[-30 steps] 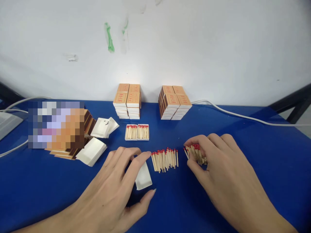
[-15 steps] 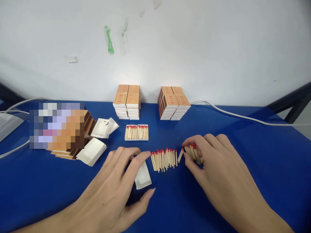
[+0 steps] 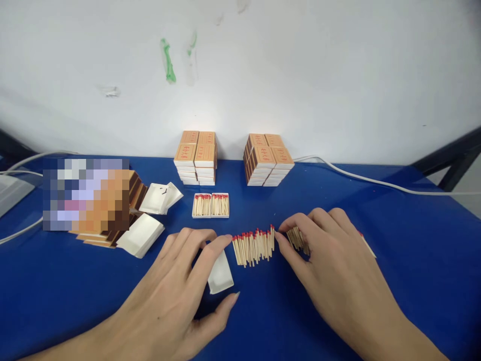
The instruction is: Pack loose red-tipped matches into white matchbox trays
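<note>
In the middle of the blue table lies a row of red-headed matches (image 3: 253,248). My left hand (image 3: 188,281) arches over a white matchbox tray (image 3: 221,273), fingers bent and thumb spread wide; its index fingertip reaches the row's left end. At the row's right end, my right hand (image 3: 326,265) has thumb and index finger nearly together against the outermost matches. More loose matches (image 3: 296,238) lie under its curved fingers, partly hidden, and a single match (image 3: 368,245) shows past its far side.
Two match-filled trays (image 3: 211,205) stand side by side behind the row. Stacked matchboxes stand at back left (image 3: 195,158) and back right (image 3: 268,160). White trays (image 3: 141,235) and brown matchbox sleeves (image 3: 99,238) lie at left, partly blurred. A white cable (image 3: 361,175) runs along the right.
My right thumb and index finger have moved left, bringing a few matches up against the row. A match now shows beyond my right hand. My left hand stays in place.
</note>
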Tool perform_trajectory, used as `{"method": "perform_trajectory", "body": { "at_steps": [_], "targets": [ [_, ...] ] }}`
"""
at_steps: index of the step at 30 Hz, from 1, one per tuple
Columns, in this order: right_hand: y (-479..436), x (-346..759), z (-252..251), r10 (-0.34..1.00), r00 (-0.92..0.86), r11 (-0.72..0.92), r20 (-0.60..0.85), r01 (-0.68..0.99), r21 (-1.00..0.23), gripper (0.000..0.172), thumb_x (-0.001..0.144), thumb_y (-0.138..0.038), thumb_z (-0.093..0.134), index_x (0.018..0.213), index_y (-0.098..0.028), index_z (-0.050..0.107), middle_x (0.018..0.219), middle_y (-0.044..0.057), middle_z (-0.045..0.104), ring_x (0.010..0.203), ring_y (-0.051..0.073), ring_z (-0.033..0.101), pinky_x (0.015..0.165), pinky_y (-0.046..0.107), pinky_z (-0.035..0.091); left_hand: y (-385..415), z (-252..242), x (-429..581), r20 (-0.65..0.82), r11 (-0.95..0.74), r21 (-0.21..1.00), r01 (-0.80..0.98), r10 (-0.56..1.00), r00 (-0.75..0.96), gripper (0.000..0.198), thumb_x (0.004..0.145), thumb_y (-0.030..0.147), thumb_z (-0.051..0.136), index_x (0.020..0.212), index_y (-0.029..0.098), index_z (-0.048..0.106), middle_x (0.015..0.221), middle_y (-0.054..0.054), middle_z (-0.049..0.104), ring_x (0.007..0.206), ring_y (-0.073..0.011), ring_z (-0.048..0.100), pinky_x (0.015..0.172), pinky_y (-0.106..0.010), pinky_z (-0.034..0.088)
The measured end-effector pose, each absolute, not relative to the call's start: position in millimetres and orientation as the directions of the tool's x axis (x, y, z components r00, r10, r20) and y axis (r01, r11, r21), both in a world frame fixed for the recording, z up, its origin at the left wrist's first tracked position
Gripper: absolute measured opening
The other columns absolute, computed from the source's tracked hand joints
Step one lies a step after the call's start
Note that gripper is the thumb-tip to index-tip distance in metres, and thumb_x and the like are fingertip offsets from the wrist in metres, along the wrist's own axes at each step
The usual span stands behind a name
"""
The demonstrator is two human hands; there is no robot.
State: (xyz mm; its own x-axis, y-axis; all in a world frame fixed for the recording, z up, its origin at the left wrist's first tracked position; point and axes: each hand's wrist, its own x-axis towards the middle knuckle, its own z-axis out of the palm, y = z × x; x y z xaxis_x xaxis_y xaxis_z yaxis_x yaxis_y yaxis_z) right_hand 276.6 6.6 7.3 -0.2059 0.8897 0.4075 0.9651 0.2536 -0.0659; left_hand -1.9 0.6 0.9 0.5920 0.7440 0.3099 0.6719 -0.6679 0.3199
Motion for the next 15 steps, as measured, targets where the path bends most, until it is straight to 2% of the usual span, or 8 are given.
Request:
{"method": "perform_trajectory", "body": {
  "at_steps": [15],
  "targets": [
    [16.5,269.9,2.1,0.906,-0.120,0.182,0.405,0.976,-0.119,0.017,0.105,-0.029,0.075,0.090,-0.023,0.069,0.086,0.007,0.066,0.087,0.029,0.053,0.077,0.045,0.045,1.0,2.1,0.0,0.294,-0.658,0.334,0.675,0.753,0.589,0.051,0.113,0.033,0.060,0.162,0.023,0.049,0.148,-0.011,0.060,0.135,-0.0288,0.056,0.112,-0.048,0.045]
  ]
}}
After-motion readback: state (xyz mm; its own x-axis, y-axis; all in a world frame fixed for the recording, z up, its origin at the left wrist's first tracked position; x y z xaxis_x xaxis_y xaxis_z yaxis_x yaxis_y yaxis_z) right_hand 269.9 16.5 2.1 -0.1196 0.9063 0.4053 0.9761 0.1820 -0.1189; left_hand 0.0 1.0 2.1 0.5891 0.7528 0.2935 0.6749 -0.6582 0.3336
